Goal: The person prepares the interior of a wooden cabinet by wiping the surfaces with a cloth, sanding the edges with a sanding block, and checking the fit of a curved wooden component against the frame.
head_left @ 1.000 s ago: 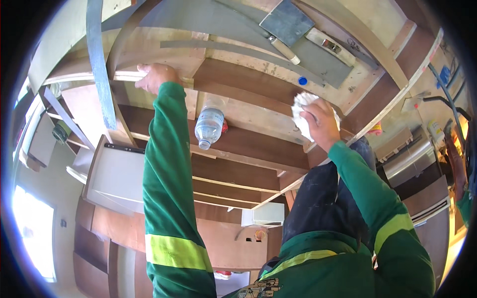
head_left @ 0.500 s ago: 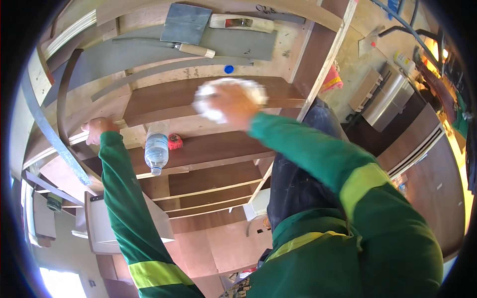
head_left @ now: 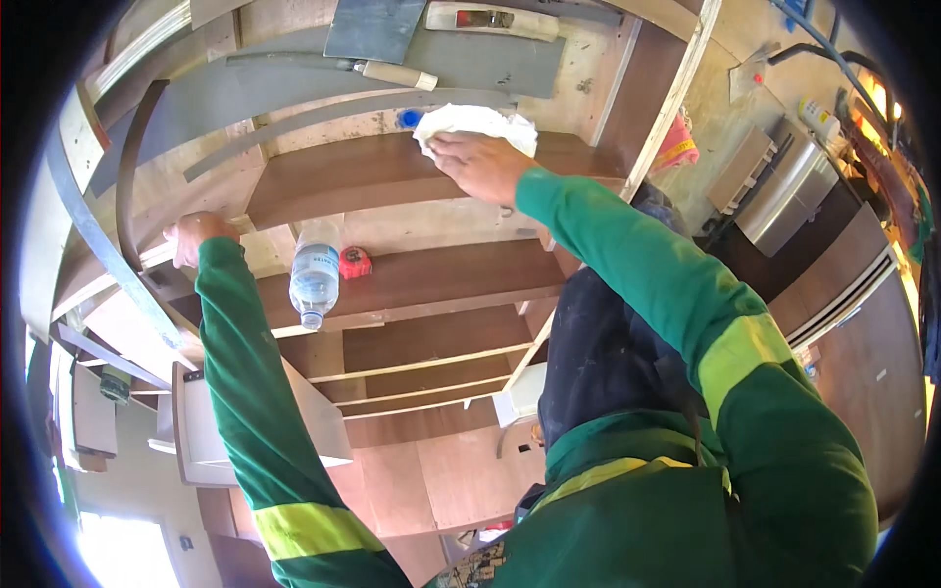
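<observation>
My right hand [head_left: 482, 165] presses a crumpled white cloth [head_left: 473, 124] onto the top brown wooden shelf board [head_left: 333, 178]. My left hand [head_left: 196, 236] grips the left edge of the shelf unit's side panel [head_left: 157, 257]. Both arms wear green sleeves with yellow reflective bands. On the shelf below stands a clear plastic water bottle [head_left: 316, 271], and a small red object [head_left: 354, 262] sits just to its right.
Grey curved strips [head_left: 127, 186] and a grey sheet [head_left: 372, 27] lie beyond the shelf, with a wooden-handled tool [head_left: 392, 73] and a blue cap [head_left: 410, 119]. More brown shelves [head_left: 431, 338] step down below. Metal boxes [head_left: 794, 191] stand at right.
My right hand with the cloth has swept leftward along the top shelf. The view has tilted, so the shelves and my left hand sit lower in the picture.
</observation>
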{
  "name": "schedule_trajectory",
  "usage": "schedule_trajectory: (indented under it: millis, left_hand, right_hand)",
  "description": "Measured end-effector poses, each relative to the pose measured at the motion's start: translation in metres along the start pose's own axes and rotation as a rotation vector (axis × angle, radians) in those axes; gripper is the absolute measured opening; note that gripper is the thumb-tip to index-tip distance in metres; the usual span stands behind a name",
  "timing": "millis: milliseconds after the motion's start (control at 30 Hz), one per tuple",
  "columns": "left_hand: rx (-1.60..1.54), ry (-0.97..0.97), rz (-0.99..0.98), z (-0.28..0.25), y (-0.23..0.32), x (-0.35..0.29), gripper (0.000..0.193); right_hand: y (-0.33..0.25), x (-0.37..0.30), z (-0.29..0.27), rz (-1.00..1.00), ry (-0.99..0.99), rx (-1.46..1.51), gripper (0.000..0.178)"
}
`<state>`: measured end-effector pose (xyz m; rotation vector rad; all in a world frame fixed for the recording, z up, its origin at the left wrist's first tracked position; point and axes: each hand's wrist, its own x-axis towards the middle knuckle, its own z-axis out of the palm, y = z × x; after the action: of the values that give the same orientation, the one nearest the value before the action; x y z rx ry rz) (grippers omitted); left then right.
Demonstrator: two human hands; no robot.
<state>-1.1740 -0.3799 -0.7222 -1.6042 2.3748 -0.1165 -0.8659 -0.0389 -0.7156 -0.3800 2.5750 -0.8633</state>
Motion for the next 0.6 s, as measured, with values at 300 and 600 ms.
schedule_trajectory:
  millis: [300,600]
  left_hand:
    - [-0.549,-0.002,-0.177,-0.030,0.003,-0.046,0.066]
    - [-0.538,-0.047,-0.185,-0.032,0.007,-0.062,0.063]
  right_hand:
    - [0.019,-0.075,-0.049,0.158,-0.220,0.079,0.028]
    - [0.079,-0.093,-0.023,0.397,-0.481,0.287,0.032]
